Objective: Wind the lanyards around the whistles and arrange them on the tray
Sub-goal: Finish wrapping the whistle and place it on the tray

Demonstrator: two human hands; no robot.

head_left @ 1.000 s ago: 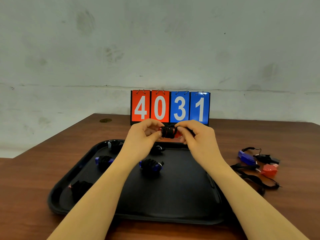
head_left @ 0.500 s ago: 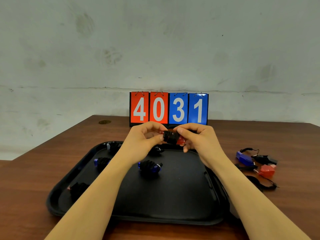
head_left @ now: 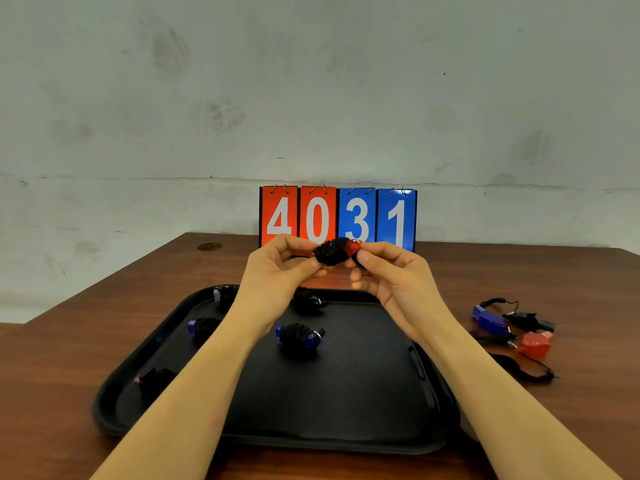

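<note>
**Whistle held in both hands above the tray's far edge**

Whistle (head_left: 337, 251) — red plastic, mostly covered by tight coils of black lanyard cord — sits between both hands in the air above the far edge of the tray (head_left: 346, 441). The left hand (head_left: 277, 271) pinches its left end, thumb below and curled fingers above. The right hand (head_left: 391, 275) has its fingers curled round the red right end, with a loop of black cord at the thumb. Both forearms reach forward over the tray, bare, wrists slightly raised.

The tray is black, rectangular with rounded corners and a raised rim, matte inside. Five wound bundles lie on it: one near the far left corner (head_left: 225, 294), one by the far edge (head_left: 308, 301), a blue one at the left edge (head_left: 202, 327), a blue one near the middle (head_left: 299, 336), and one near the near left corner (head_left: 154, 379).

On the brown wooden table (head_left: 571, 271), right of the tray, lie unwound whistles — blue (head_left: 490, 320), black (head_left: 530, 320) and red (head_left: 535, 344) — with loose black cords. A flip scoreboard (head_left: 337, 216) at the table's far edge reads 4031.
</note>
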